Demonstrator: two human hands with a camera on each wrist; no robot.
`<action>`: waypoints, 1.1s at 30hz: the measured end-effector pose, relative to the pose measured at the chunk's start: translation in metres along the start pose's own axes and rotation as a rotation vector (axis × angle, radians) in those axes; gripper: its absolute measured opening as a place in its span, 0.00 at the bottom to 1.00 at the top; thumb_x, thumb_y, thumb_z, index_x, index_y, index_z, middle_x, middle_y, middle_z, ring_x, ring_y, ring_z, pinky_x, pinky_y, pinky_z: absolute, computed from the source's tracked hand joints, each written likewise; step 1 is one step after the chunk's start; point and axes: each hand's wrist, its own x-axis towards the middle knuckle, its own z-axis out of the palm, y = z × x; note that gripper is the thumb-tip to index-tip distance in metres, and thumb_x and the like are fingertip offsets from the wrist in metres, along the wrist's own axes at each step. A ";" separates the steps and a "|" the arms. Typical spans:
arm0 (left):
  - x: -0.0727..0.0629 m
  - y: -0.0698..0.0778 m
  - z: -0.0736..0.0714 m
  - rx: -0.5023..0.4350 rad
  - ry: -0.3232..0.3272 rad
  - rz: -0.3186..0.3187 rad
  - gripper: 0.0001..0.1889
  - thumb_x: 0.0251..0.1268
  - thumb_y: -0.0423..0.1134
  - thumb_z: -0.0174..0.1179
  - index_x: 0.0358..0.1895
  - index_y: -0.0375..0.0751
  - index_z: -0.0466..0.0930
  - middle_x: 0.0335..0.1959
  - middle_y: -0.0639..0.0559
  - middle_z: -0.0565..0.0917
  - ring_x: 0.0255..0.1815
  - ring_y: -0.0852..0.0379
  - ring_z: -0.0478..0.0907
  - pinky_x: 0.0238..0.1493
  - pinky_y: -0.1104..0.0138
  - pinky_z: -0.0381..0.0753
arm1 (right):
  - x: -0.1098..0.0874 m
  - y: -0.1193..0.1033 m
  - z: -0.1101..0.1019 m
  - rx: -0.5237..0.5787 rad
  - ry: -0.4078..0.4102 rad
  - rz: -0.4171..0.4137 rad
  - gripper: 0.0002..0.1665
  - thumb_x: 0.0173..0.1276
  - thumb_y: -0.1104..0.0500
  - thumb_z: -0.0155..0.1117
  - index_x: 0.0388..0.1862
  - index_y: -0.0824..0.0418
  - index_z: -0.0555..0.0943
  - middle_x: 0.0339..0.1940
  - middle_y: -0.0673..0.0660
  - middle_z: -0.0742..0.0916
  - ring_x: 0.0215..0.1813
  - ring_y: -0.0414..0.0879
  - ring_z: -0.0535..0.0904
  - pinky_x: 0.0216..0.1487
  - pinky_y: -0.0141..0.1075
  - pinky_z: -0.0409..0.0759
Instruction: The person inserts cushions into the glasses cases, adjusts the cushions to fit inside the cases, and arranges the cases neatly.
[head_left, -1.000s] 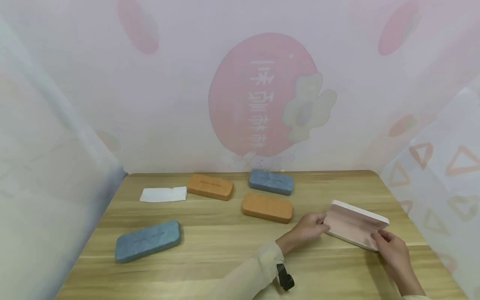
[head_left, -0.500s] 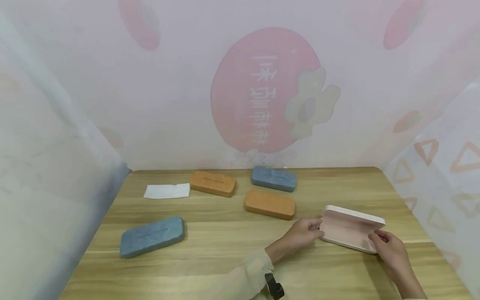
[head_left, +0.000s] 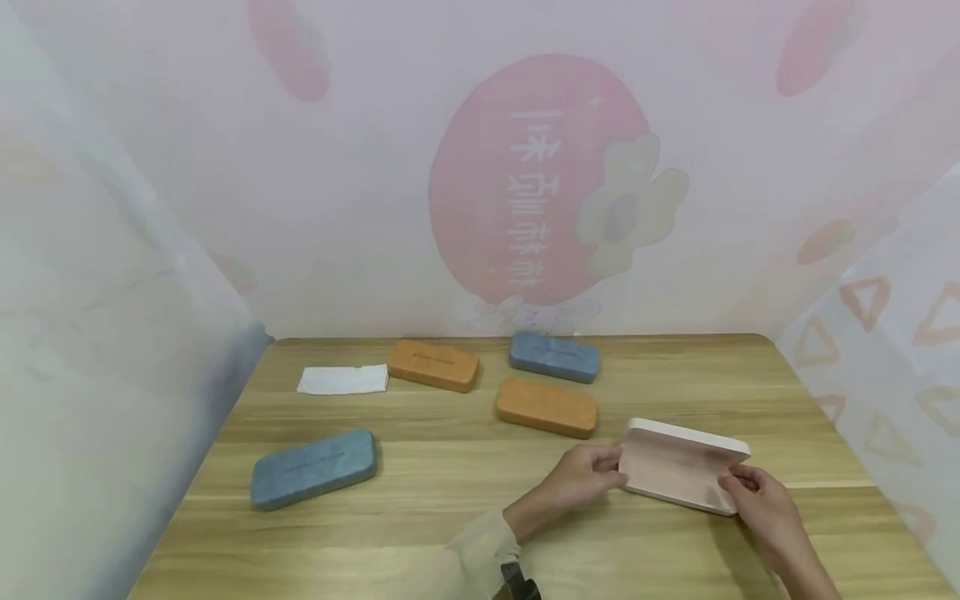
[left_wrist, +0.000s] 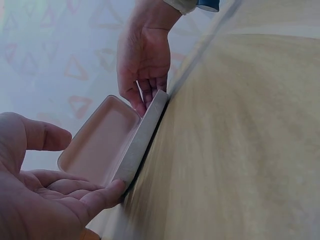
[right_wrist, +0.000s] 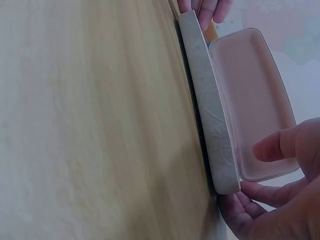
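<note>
A pale glasses case [head_left: 678, 477] with a pinkish lining stands with its lid raised in the head view. My left hand [head_left: 581, 479] holds its left end. At the opposite end, my right hand [head_left: 765, 504] grips the near right corner. In the right wrist view, the right thumb [right_wrist: 275, 146] overlaps the lining of the case [right_wrist: 255, 100], and other fingers are at the outer end close to the tabletop. The left wrist view shows a left fingertip [left_wrist: 116, 189] at the corner of the case [left_wrist: 142, 137], with the thumb [left_wrist: 47, 136] apart. The lining that shows is bare.
Two orange cases, one at the back [head_left: 433, 365] and one nearer [head_left: 547, 407], lie on the wooden table [head_left: 420, 542]. A blue case [head_left: 555, 357] is at the back, a larger blue one [head_left: 315, 468] at left. A white folded cloth [head_left: 343, 380] lies beside the back orange case.
Both hands have moved the raised-lid case to the left and slightly toward the front of the table. The other cases and the cloth keep their places; the head view has shifted a little.
</note>
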 end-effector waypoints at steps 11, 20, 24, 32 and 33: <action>-0.027 -0.008 -0.016 -0.008 -0.003 -0.001 0.26 0.67 0.39 0.64 0.65 0.29 0.75 0.67 0.43 0.79 0.67 0.49 0.79 0.63 0.64 0.80 | -0.011 -0.008 0.019 0.018 -0.041 0.007 0.38 0.78 0.50 0.55 0.73 0.76 0.62 0.65 0.71 0.75 0.60 0.51 0.72 0.42 0.18 0.71; -0.040 -0.009 -0.026 -0.023 0.078 -0.007 0.21 0.66 0.38 0.65 0.59 0.31 0.82 0.57 0.44 0.86 0.58 0.53 0.85 0.57 0.65 0.84 | -0.014 -0.016 0.027 -0.007 -0.086 -0.020 0.40 0.80 0.48 0.53 0.74 0.77 0.60 0.71 0.75 0.71 0.68 0.60 0.69 0.42 0.16 0.70; -0.043 -0.012 -0.031 -0.052 0.130 0.002 0.16 0.63 0.29 0.65 0.54 0.30 0.83 0.49 0.43 0.89 0.50 0.54 0.88 0.48 0.69 0.86 | -0.014 -0.017 0.022 -0.032 -0.104 -0.030 0.39 0.80 0.47 0.54 0.74 0.75 0.62 0.68 0.73 0.74 0.61 0.50 0.75 0.44 0.18 0.74; -0.056 -0.017 -0.056 -0.027 0.176 0.069 0.22 0.55 0.14 0.47 0.54 0.21 0.79 0.40 0.40 0.85 0.33 0.54 0.88 0.38 0.68 0.88 | -0.018 -0.024 -0.005 -0.045 -0.014 -0.049 0.36 0.81 0.50 0.50 0.74 0.76 0.60 0.62 0.69 0.77 0.42 0.23 0.70 0.41 0.22 0.78; -0.059 -0.019 -0.060 -0.020 0.177 0.073 0.21 0.56 0.14 0.48 0.54 0.21 0.79 0.41 0.40 0.85 0.33 0.55 0.88 0.38 0.69 0.88 | -0.019 -0.027 -0.007 -0.043 0.030 -0.059 0.35 0.80 0.50 0.51 0.73 0.75 0.61 0.62 0.69 0.77 0.40 0.22 0.69 0.40 0.22 0.78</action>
